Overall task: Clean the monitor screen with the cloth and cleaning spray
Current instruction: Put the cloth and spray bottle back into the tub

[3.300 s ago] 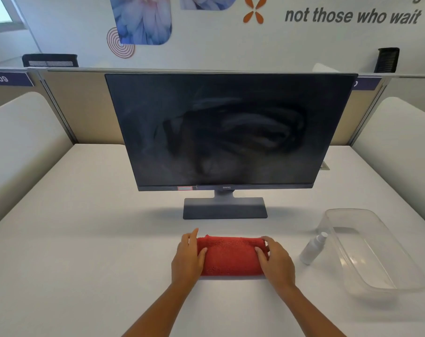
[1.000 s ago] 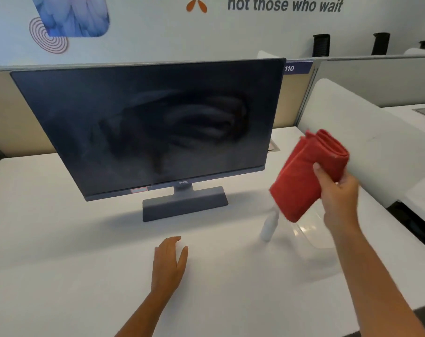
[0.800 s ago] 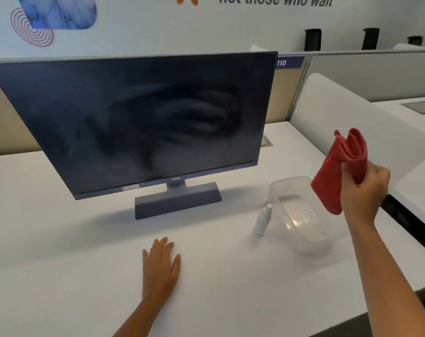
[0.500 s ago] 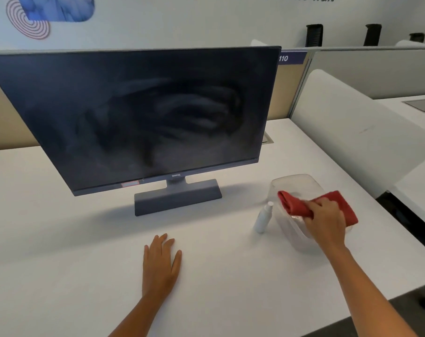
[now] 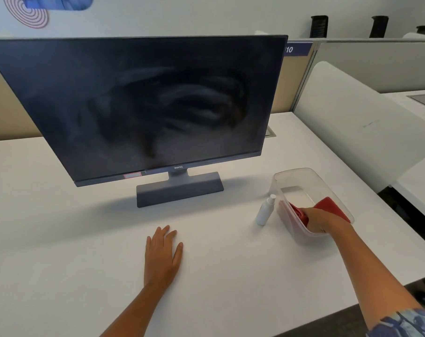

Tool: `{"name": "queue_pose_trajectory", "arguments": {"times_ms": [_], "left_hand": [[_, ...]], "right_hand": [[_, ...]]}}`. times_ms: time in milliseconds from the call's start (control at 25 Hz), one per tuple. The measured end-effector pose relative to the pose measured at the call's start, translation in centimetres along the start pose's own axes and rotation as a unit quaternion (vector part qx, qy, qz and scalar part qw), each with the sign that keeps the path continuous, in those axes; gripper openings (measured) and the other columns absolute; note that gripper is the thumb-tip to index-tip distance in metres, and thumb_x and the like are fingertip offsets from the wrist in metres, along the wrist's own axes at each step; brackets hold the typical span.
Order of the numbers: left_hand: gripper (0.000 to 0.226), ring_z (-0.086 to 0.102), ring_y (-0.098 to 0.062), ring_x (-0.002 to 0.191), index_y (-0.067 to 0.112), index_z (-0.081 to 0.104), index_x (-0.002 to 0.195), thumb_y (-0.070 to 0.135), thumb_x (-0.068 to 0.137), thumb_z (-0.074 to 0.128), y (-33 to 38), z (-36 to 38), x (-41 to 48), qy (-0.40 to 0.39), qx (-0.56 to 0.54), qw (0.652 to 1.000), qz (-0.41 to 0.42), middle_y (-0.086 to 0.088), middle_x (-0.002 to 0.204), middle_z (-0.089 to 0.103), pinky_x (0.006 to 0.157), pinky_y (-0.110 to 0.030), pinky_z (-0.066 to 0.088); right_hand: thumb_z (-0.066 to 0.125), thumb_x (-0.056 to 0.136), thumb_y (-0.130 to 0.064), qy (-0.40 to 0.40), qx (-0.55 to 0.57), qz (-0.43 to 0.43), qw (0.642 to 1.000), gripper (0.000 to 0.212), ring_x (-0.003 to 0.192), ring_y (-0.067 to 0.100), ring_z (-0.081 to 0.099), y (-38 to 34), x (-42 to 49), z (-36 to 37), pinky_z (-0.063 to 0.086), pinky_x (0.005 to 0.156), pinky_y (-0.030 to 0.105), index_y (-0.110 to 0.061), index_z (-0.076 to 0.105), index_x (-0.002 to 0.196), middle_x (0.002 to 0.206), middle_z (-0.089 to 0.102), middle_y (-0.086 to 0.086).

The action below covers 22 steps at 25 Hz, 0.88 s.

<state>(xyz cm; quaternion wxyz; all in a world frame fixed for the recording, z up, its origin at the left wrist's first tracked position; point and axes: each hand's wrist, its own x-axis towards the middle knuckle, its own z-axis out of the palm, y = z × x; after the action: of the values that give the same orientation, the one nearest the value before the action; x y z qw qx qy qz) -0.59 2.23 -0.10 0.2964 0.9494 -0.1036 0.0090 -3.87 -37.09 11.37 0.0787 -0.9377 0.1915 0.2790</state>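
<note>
The dark monitor (image 5: 145, 105) stands on the white desk, its screen showing smeared streaks across the middle. At the right, the red cloth (image 5: 330, 208) lies folded inside a clear plastic bin (image 5: 296, 176). My right hand (image 5: 319, 221) reaches into the bin's near end and grips the cloth. A small white spray bottle (image 5: 265, 211) stands upright just left of the bin. My left hand (image 5: 163, 254) rests flat on the desk in front of the monitor's base, fingers spread, holding nothing.
The white desk (image 5: 60, 239) ends at a front edge near my right forearm. A beige partition runs behind the monitor and a white curved divider (image 5: 357, 122) stands at the right. Another desk lies beyond it.
My right hand lifted the red cloth off the desk, swung it right and lowered it into the clear bin. My left hand let go and settled flat on the desk.
</note>
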Motion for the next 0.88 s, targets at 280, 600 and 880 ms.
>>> {"name": "queue_pose_trajectory", "arguments": {"times_ms": [280,600,880], "left_hand": [[0.05,0.028,-0.03,0.138,0.011,0.051,0.126,0.037,0.086,0.036,0.1,0.0,-0.2,-0.002,0.011,1.0,0.007,-0.011,0.143,0.043,0.115,-0.043,0.009],[0.053,0.024,-0.028,0.14,0.013,0.048,0.129,0.04,0.087,0.033,0.1,0.0,-0.3,-0.007,0.018,1.0,0.012,-0.01,0.147,0.038,0.116,-0.042,0.007],[0.053,0.023,-0.028,0.141,0.013,0.048,0.13,0.04,0.087,0.032,0.1,0.0,-0.4,-0.006,0.02,1.0,0.012,-0.009,0.147,0.037,0.116,-0.041,0.006]], "right_hand": [[0.049,0.092,-0.008,-0.024,-0.037,0.02,0.999,0.029,0.081,0.014,0.049,-0.5,-0.2,-1.3,0.038,0.069,0.021,-0.012,0.059,0.118,0.1,0.057,0.003],[0.051,0.091,-0.004,0.31,0.167,-0.016,0.936,0.03,0.107,0.03,0.061,-1.2,-0.9,-1.0,0.045,0.097,0.037,-0.007,0.065,0.117,0.121,0.065,0.014],[0.07,0.084,-0.022,0.359,0.226,-0.12,0.897,0.036,0.092,0.027,0.065,-6.3,-1.6,-0.8,0.047,0.086,0.031,-0.003,0.067,0.114,0.108,0.07,0.016]]}}
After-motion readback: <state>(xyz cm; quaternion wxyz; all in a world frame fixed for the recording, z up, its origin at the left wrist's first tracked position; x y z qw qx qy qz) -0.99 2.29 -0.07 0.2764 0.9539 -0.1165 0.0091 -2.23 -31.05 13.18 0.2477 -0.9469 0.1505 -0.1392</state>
